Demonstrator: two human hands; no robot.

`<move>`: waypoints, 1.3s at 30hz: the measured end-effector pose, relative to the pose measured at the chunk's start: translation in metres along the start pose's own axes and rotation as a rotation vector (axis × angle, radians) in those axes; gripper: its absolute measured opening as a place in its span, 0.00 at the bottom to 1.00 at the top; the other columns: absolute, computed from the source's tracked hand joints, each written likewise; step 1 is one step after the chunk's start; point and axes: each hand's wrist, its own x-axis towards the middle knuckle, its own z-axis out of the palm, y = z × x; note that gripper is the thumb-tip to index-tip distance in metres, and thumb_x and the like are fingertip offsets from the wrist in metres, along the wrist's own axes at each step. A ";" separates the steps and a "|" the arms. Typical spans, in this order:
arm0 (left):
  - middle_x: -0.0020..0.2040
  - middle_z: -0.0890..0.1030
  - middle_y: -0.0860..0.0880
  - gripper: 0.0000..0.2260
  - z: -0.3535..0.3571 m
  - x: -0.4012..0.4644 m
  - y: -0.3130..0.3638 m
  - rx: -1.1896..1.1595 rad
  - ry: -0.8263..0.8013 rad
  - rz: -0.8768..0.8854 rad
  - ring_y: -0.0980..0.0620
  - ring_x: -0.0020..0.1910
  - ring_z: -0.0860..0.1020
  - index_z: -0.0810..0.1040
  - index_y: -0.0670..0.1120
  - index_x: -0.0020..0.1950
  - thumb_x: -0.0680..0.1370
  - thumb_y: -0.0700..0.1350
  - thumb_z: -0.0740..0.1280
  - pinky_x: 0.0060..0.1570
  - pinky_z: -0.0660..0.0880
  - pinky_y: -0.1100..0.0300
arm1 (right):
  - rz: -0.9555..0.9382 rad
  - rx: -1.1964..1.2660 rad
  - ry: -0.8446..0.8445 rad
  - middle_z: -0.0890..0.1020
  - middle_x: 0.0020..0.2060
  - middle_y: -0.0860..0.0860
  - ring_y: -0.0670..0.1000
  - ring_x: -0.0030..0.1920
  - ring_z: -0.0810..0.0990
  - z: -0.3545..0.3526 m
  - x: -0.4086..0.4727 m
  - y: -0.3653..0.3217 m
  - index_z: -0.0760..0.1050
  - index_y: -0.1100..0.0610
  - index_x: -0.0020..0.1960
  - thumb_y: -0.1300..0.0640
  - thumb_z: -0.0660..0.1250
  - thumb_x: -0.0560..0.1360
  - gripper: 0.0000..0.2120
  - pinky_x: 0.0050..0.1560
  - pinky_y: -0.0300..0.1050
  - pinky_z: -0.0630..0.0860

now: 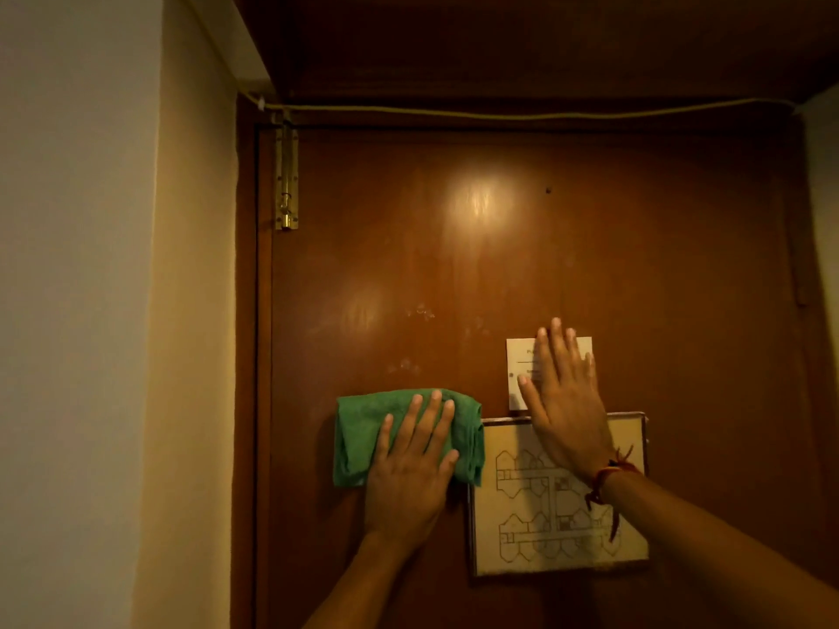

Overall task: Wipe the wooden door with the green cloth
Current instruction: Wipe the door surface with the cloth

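Observation:
The brown wooden door (pixel 499 247) fills the middle of the view, glossy with smudges and a light glare. A folded green cloth (pixel 363 429) lies flat against the door at lower centre. My left hand (pixel 411 474) presses on the cloth's right part, fingers spread and pointing up. My right hand (pixel 563 401) rests flat on the door to the right, fingers apart, covering part of a white notice (pixel 583 351) and the top of a framed floor plan (pixel 558 533). A red thread band circles the right wrist.
A brass bolt latch (pixel 286 174) sits at the door's upper left edge. A thin cable (pixel 499 114) runs along the top of the frame. A pale wall (pixel 113 311) stands at the left, another strip of wall at the far right.

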 end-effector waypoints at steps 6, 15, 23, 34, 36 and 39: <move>0.85 0.51 0.52 0.29 0.002 0.026 -0.007 0.045 0.087 0.053 0.51 0.84 0.50 0.51 0.53 0.84 0.84 0.56 0.53 0.80 0.47 0.43 | 0.029 -0.040 0.059 0.43 0.83 0.53 0.54 0.83 0.42 0.008 0.035 0.000 0.42 0.56 0.83 0.41 0.44 0.83 0.34 0.82 0.60 0.46; 0.85 0.52 0.52 0.27 -0.004 0.050 -0.012 0.078 0.117 0.102 0.51 0.83 0.51 0.50 0.54 0.84 0.85 0.56 0.51 0.80 0.50 0.42 | 0.088 -0.073 0.130 0.46 0.83 0.55 0.56 0.83 0.45 0.022 0.036 -0.012 0.45 0.59 0.83 0.43 0.43 0.83 0.33 0.81 0.62 0.48; 0.85 0.50 0.51 0.27 -0.017 0.091 -0.007 0.086 0.138 0.156 0.49 0.84 0.49 0.49 0.54 0.84 0.86 0.57 0.48 0.80 0.51 0.41 | 0.084 -0.077 0.109 0.45 0.83 0.56 0.56 0.83 0.44 0.018 0.034 -0.013 0.45 0.59 0.83 0.43 0.42 0.83 0.34 0.81 0.62 0.48; 0.85 0.50 0.50 0.27 -0.027 0.151 0.011 0.051 0.187 0.118 0.49 0.84 0.48 0.49 0.53 0.84 0.86 0.57 0.47 0.81 0.48 0.41 | 0.083 -0.034 0.100 0.43 0.83 0.55 0.55 0.83 0.41 0.015 0.034 -0.015 0.42 0.58 0.83 0.45 0.41 0.82 0.33 0.82 0.63 0.46; 0.85 0.51 0.51 0.27 -0.022 0.145 0.011 0.032 0.212 0.106 0.49 0.84 0.48 0.49 0.53 0.84 0.86 0.57 0.48 0.80 0.48 0.41 | 0.081 -0.032 0.105 0.43 0.83 0.55 0.55 0.83 0.41 0.015 0.035 -0.015 0.42 0.58 0.83 0.44 0.41 0.81 0.34 0.82 0.63 0.45; 0.85 0.51 0.51 0.27 -0.016 0.130 0.006 0.013 0.225 0.101 0.49 0.84 0.49 0.49 0.53 0.84 0.86 0.56 0.49 0.80 0.49 0.41 | 0.074 -0.037 0.111 0.43 0.83 0.55 0.56 0.83 0.42 0.016 0.038 -0.014 0.42 0.58 0.83 0.44 0.42 0.82 0.34 0.82 0.62 0.45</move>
